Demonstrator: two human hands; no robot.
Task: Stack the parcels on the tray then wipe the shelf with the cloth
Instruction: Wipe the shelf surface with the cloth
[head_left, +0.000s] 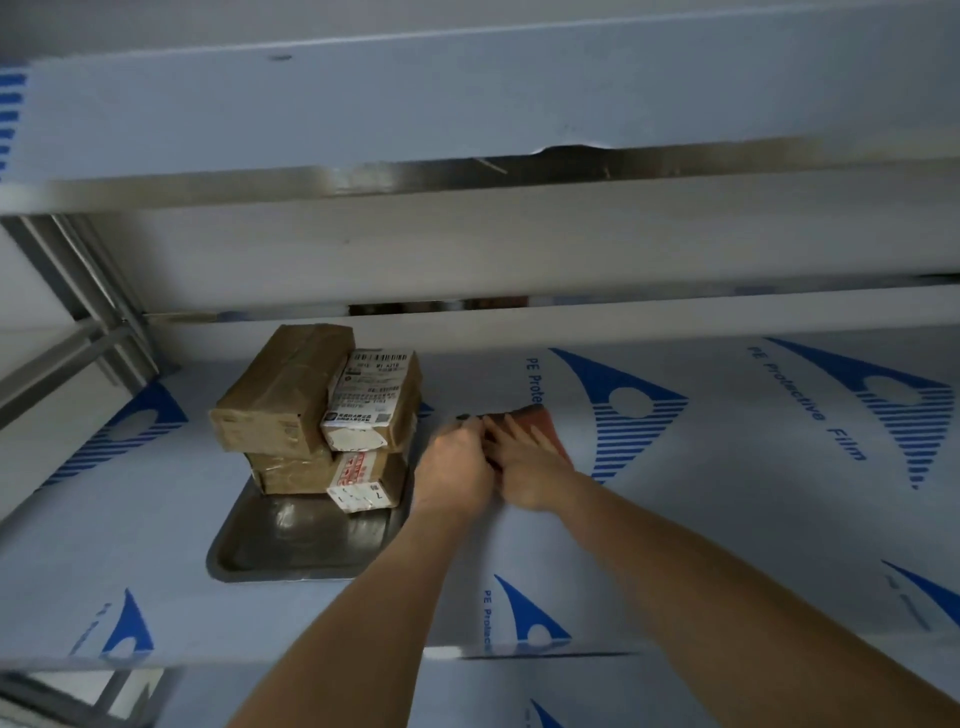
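Parcels (317, 415), four taped brown boxes, sit stacked two on two at the far end of a dark tray (291, 551) on the film-covered shelf (727, 519). At the tray's three o'clock, the left hand (454, 470) has its fingers curled onto the reddish-brown cloth (537, 423). Touching it at three o'clock, the right hand (524, 467) presses straight fingers flat on the cloth.

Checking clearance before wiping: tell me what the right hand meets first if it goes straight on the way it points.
The right hand already lies on the reddish cloth. Beyond the cloth the film-covered shelf looks free up to its raised back edge, though depth is hard to judge.
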